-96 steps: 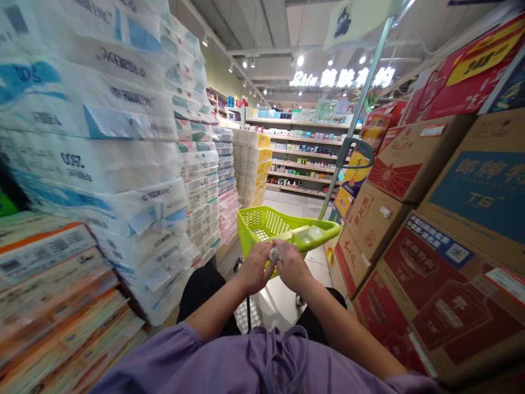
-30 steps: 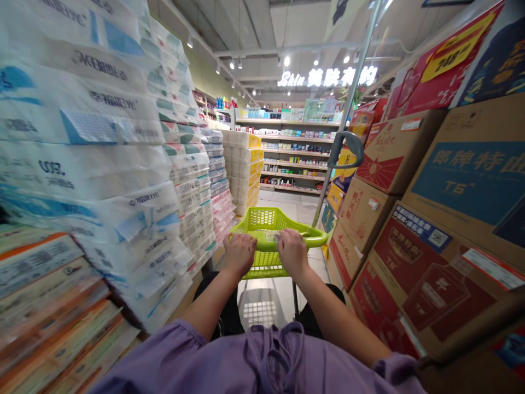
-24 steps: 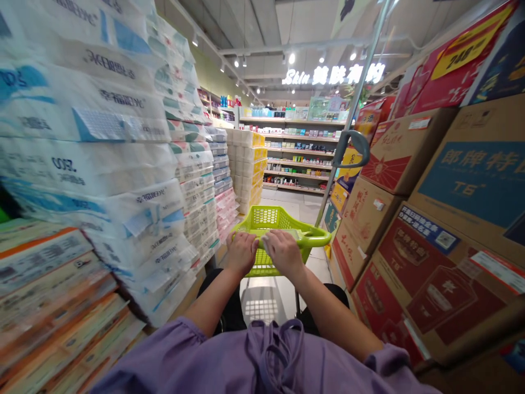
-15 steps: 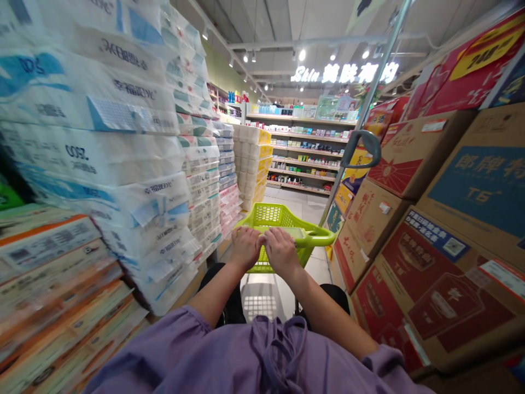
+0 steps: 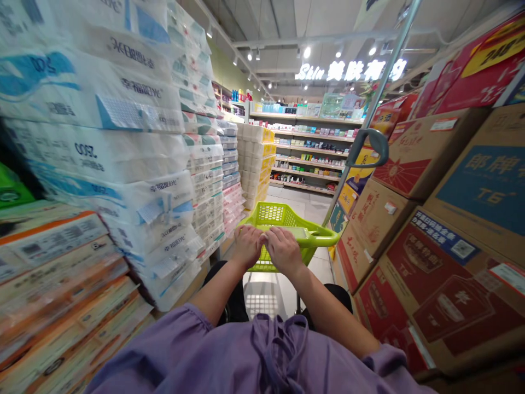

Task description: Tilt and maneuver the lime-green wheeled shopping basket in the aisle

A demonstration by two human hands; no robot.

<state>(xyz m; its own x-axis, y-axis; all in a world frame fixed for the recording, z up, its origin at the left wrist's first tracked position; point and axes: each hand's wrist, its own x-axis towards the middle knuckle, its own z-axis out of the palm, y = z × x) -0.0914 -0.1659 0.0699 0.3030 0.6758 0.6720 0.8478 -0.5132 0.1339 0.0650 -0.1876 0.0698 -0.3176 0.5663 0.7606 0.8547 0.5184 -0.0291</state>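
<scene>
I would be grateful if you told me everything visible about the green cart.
The cart looks like glossy lime-green plastic. Its perforated basket sits upright, with a rounded handle nearest the person. It stands on the tiled floor between stacked packs and cartons. The left hand and right hand curl over the handle, side by side. Its wheels and much of its inside are hidden.

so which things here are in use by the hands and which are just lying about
In use: green cart, held at its near handle by the left hand and right hand.

Just around: wrapped white packs, cardboard boxes, metal pole, stocked shelves.
</scene>
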